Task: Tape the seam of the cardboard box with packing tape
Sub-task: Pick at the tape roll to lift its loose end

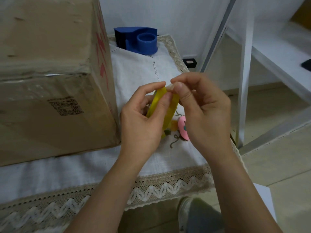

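Observation:
A large cardboard box (50, 78) with red print and glossy tape over its upper edge stands on the left of the table. To its right, above the tablecloth, my left hand (143, 120) grips a thin roll of yellowish packing tape (170, 113) held on edge. My right hand (202, 108) pinches the loose end of the tape at the top of the roll between thumb and forefinger. Both hands touch the roll. A blue tape dispenser (139, 40) without a roll sits behind, at the far edge of the table.
A white tablecloth with a lace border (168, 187) covers the table; pink and yellow embroidery (183, 130) shows under my hands. White metal frame legs (244, 81) rise on the right beside a shelf. A small black square object (190, 62) lies on the floor beyond.

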